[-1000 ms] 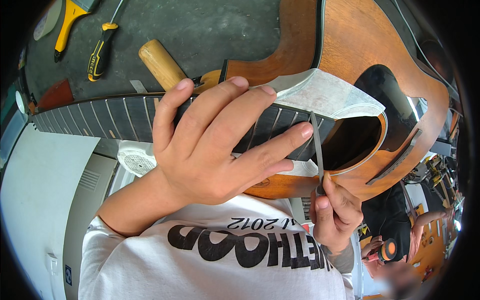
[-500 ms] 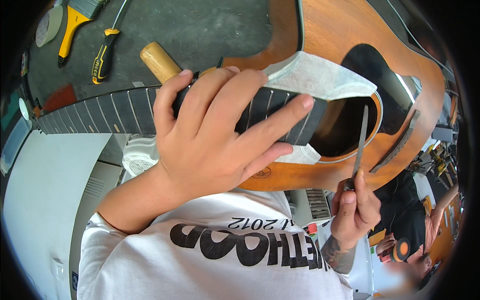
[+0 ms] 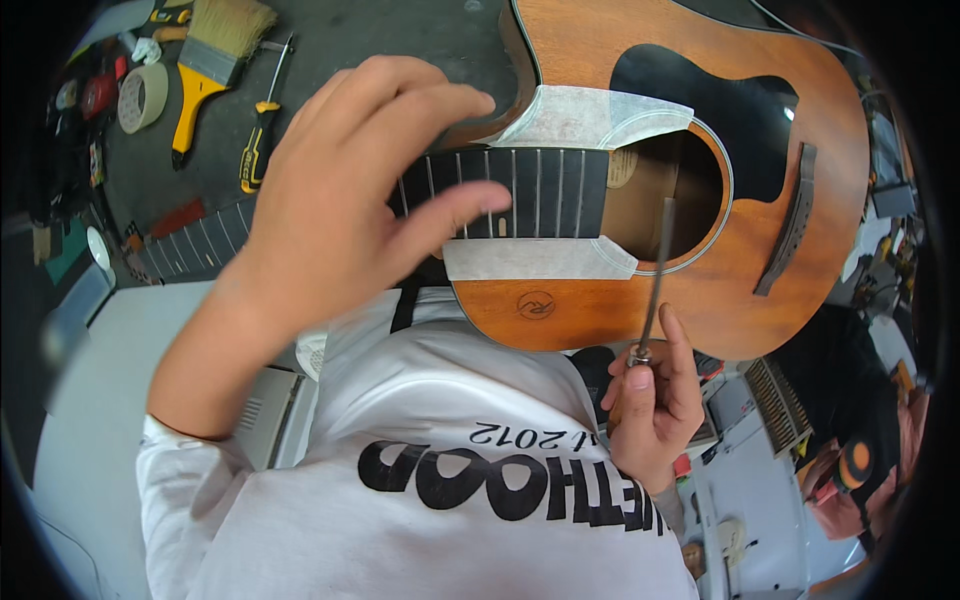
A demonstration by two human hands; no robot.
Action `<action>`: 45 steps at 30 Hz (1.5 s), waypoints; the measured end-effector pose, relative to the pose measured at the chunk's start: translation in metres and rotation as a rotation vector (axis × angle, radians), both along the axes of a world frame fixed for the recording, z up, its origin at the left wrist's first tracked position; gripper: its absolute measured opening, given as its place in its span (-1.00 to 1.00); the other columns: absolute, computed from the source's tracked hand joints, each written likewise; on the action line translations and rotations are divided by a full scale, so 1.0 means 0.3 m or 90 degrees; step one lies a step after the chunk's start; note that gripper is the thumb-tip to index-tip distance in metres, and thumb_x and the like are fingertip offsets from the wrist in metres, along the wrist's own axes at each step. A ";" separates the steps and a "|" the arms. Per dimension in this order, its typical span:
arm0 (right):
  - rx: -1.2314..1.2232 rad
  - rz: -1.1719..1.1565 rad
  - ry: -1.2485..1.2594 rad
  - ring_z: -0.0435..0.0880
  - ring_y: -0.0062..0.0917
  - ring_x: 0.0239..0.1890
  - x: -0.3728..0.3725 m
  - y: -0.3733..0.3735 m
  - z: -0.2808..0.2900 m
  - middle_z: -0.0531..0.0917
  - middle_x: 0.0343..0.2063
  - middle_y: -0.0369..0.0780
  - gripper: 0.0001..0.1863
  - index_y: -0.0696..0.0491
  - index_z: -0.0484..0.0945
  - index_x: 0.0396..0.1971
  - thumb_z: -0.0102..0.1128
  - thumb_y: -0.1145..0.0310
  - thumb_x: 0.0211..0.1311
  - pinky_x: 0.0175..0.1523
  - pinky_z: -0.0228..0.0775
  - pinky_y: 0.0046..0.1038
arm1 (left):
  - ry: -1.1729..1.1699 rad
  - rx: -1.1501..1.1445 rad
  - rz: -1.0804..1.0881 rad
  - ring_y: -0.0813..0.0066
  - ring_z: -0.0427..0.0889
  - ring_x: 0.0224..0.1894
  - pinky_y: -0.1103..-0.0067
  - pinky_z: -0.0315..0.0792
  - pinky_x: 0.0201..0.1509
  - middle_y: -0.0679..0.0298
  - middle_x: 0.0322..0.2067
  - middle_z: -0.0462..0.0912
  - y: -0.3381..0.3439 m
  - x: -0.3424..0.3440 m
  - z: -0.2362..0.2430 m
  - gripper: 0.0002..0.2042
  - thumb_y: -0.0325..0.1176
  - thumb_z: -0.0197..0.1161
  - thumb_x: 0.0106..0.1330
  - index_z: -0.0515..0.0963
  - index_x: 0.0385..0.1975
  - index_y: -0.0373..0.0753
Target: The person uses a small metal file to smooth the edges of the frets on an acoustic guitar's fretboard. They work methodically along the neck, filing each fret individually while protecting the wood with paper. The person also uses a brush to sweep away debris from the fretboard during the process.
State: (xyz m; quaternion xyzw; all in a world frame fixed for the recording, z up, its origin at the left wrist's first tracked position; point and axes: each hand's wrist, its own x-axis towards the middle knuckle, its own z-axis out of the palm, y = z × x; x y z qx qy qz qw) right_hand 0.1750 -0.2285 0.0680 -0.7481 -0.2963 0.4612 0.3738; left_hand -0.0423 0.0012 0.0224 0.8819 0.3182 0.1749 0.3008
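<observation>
An acoustic guitar (image 3: 590, 310) lies face up in front of me, its neck pointing left. Pale masking tape (image 3: 590, 117) covers the top above the fretboard (image 3: 562, 190), and another strip (image 3: 530, 259) runs below it. My left hand (image 3: 345, 185) is over the neck, thumb and fingers apart, holding nothing and hiding part of the frets. At the guitar's near edge, my right hand (image 3: 655, 420) grips the handle of a slim metal file (image 3: 657, 285). Its narrow grey blade points away from me, the tip over the sound hole (image 3: 695, 190).
On the dark bench at the far left are a yellow-handled paintbrush (image 3: 197, 105), a screwdriver (image 3: 258, 145) and a tape roll (image 3: 151, 95). A white surface (image 3: 130, 370) stands at my left. Another person (image 3: 880, 480) is at the right edge.
My left hand has lifted off the fretboard and moved left, uncovering the last frets. My right hand has shifted left with the file. The guitar appears farther up and left in view.
</observation>
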 end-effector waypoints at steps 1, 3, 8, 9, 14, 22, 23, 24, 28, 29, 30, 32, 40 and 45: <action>-0.005 0.010 -0.031 0.56 -0.75 -0.54 -0.025 0.004 0.008 0.70 -0.41 -0.17 -0.50 0.31 0.43 0.30 0.19 0.53 0.40 -0.42 0.40 -0.66 | -0.009 -0.021 -0.036 0.17 0.61 -0.12 0.42 0.50 -0.02 0.15 -0.14 0.62 0.038 -0.004 -0.005 -0.51 -0.26 0.59 0.06 0.64 -0.02 -0.33; -0.024 0.012 -0.102 0.57 -0.75 -0.54 -0.095 0.025 0.018 0.70 -0.42 -0.19 -0.53 0.31 0.49 0.26 0.22 0.55 0.37 -0.43 0.40 -0.66 | -0.046 -0.026 -0.146 0.22 0.60 -0.21 0.43 0.48 -0.13 0.20 -0.27 0.61 0.111 0.010 -0.017 -0.55 -0.30 0.56 0.06 0.67 -0.02 -0.26; -0.087 -0.157 -0.235 0.58 -0.63 -0.56 -0.375 0.134 0.028 0.71 -0.44 -0.07 -0.52 0.34 0.55 0.19 0.27 0.63 0.24 -0.39 0.41 -0.64 | -0.185 -0.055 -0.416 0.33 0.48 -0.40 0.47 0.36 -0.36 0.30 -0.39 0.52 0.238 0.048 -0.134 -0.58 -0.28 0.54 0.03 0.74 -0.04 -0.11; -0.067 -0.152 -0.283 0.56 -0.64 -0.57 -0.417 0.141 0.009 0.70 -0.48 -0.08 -0.51 0.33 0.55 0.19 0.28 0.65 0.21 -0.39 0.42 -0.63 | -0.208 -0.049 -0.439 0.36 0.44 -0.44 0.49 0.32 -0.40 0.34 -0.43 0.49 0.246 0.057 -0.149 -0.58 -0.27 0.54 0.04 0.75 -0.02 -0.07; -0.176 -0.218 -0.360 0.57 -0.65 -0.60 -0.562 0.278 0.009 0.68 -0.56 -0.14 -0.50 0.27 0.59 0.17 0.35 0.64 0.18 -0.41 0.42 -0.64 | -0.166 -0.061 -0.515 0.48 0.37 -0.58 0.50 0.23 -0.53 0.47 -0.60 0.36 0.280 0.097 -0.182 -0.63 -0.17 0.48 0.14 0.76 0.00 0.07; -0.214 -0.289 -0.437 0.57 -0.70 -0.63 -0.664 0.339 -0.016 0.68 -0.60 -0.16 -0.51 0.24 0.63 0.15 0.40 0.62 0.16 -0.45 0.39 -0.68 | -0.163 -0.054 -0.572 0.48 0.39 -0.65 0.51 0.24 -0.55 0.47 -0.66 0.38 0.307 0.107 -0.194 -0.59 -0.13 0.48 0.10 0.75 -0.02 -0.04; -0.218 -0.289 -0.446 0.57 -0.70 -0.64 -0.671 0.341 -0.021 0.67 -0.61 -0.16 -0.51 0.24 0.63 0.15 0.40 0.62 0.16 -0.45 0.39 -0.69 | -0.178 -0.054 -0.570 0.48 0.39 -0.65 0.51 0.24 -0.55 0.46 -0.65 0.40 0.306 0.105 -0.203 -0.59 -0.14 0.49 0.09 0.75 -0.03 -0.07; -0.211 -0.286 -0.457 0.56 -0.70 -0.64 -0.673 0.343 -0.029 0.67 -0.62 -0.16 -0.51 0.24 0.63 0.14 0.40 0.62 0.16 -0.46 0.38 -0.69 | -0.199 -0.070 -0.567 0.47 0.40 -0.64 0.51 0.24 -0.55 0.45 -0.64 0.43 0.308 0.104 -0.216 -0.59 -0.16 0.50 0.07 0.75 -0.05 -0.10; -0.204 -0.299 -0.476 0.56 -0.71 -0.64 -0.692 0.355 -0.046 0.66 -0.64 -0.17 -0.52 0.25 0.64 0.14 0.39 0.63 0.16 -0.46 0.35 -0.72 | -0.230 -0.068 -0.565 0.46 0.42 -0.64 0.51 0.24 -0.56 0.41 -0.62 0.47 0.306 0.109 -0.221 -0.59 -0.22 0.52 0.01 0.75 -0.10 -0.21; -0.203 -0.307 -0.477 0.55 -0.72 -0.64 -0.695 0.362 -0.049 0.65 -0.64 -0.17 -0.53 0.25 0.64 0.13 0.38 0.63 0.17 -0.47 0.34 -0.73 | -0.255 -0.065 -0.552 0.45 0.42 -0.64 0.51 0.24 -0.56 0.39 -0.62 0.48 0.301 0.112 -0.222 -0.59 -0.23 0.52 0.00 0.75 -0.12 -0.23; -0.209 -0.314 -0.473 0.55 -0.72 -0.64 -0.697 0.370 -0.048 0.65 -0.64 -0.17 -0.53 0.25 0.64 0.13 0.38 0.63 0.17 -0.46 0.34 -0.73 | -0.313 -0.073 -0.523 0.45 0.42 -0.64 0.51 0.25 -0.57 0.39 -0.62 0.47 0.283 0.124 -0.240 -0.60 -0.24 0.52 -0.01 0.75 -0.13 -0.24; -0.224 -0.328 -0.465 0.55 -0.73 -0.64 -0.702 0.381 -0.047 0.65 -0.64 -0.17 -0.54 0.25 0.64 0.13 0.38 0.63 0.18 -0.46 0.33 -0.73 | -0.380 -0.097 -0.490 0.44 0.42 -0.64 0.50 0.26 -0.58 0.38 -0.63 0.46 0.270 0.136 -0.255 -0.61 -0.26 0.52 -0.02 0.75 -0.15 -0.25; -0.252 -0.336 -0.492 0.55 -0.72 -0.64 -0.719 0.397 -0.038 0.67 -0.63 -0.13 -0.57 0.26 0.65 0.11 0.37 0.62 0.20 -0.45 0.36 -0.71 | -0.257 -0.109 -0.562 0.40 0.41 -0.65 0.47 0.27 -0.58 0.36 -0.65 0.39 0.312 0.166 -0.170 -0.60 -0.30 0.54 -0.10 0.75 -0.19 -0.26; -0.250 -0.334 -0.499 0.56 -0.71 -0.64 -0.718 0.406 -0.049 0.68 -0.61 -0.11 -0.57 0.27 0.65 0.11 0.36 0.62 0.20 -0.45 0.36 -0.71 | -0.332 -0.079 -0.510 0.38 0.40 -0.64 0.46 0.26 -0.57 0.37 -0.63 0.37 0.298 0.138 -0.206 -0.60 -0.30 0.55 -0.13 0.75 -0.20 -0.25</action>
